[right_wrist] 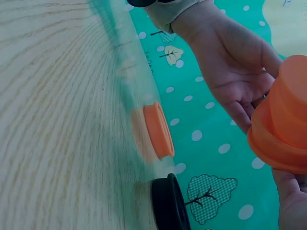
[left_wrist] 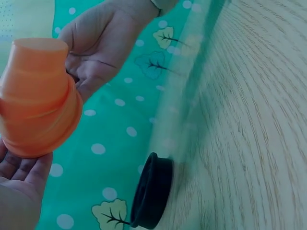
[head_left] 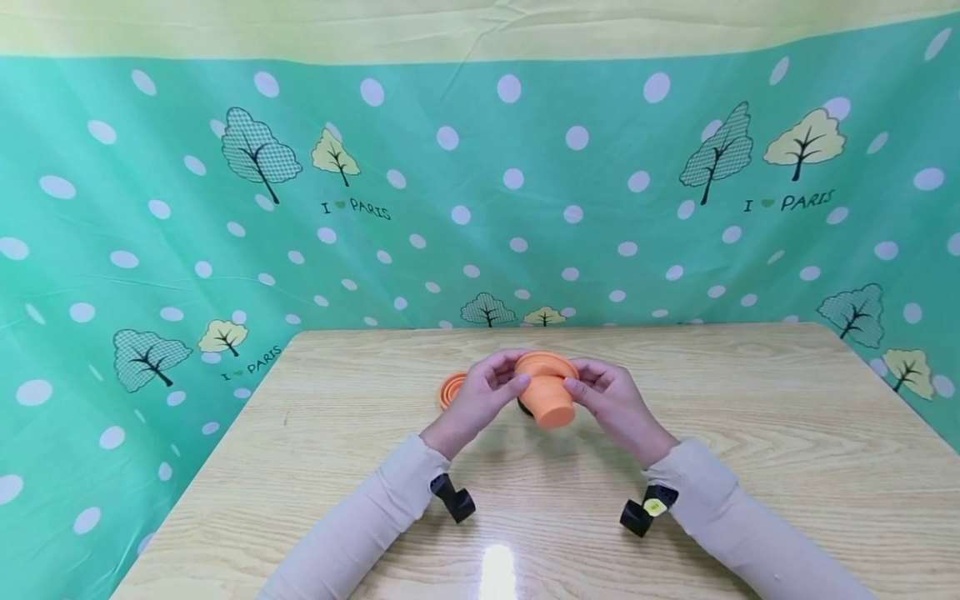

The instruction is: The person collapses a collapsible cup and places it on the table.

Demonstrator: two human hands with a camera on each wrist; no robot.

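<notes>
Both hands hold an orange silicone collapsible cup [head_left: 550, 392] above the table, its wide rim tilted up and away and its narrow base toward the head camera. My left hand [head_left: 486, 393] grips its left side, thumb on the outer wall. On the right side my right hand [head_left: 613, 402] pinches the wall between thumb and fingers. The left wrist view shows the cup [left_wrist: 36, 96] partly extended, with stepped folds down its wall. Behind the left hand, a flattened orange ringed cup [head_left: 448, 390] lies on the table. A low black round piece [right_wrist: 168, 203] stands near it.
The wooden table [head_left: 337, 483] extends around the hands, with a patterned green cloth [head_left: 420, 167] hanging behind its far edge. Each sleeved wrist carries a black camera, one left [head_left: 453, 500] and one right [head_left: 641, 517].
</notes>
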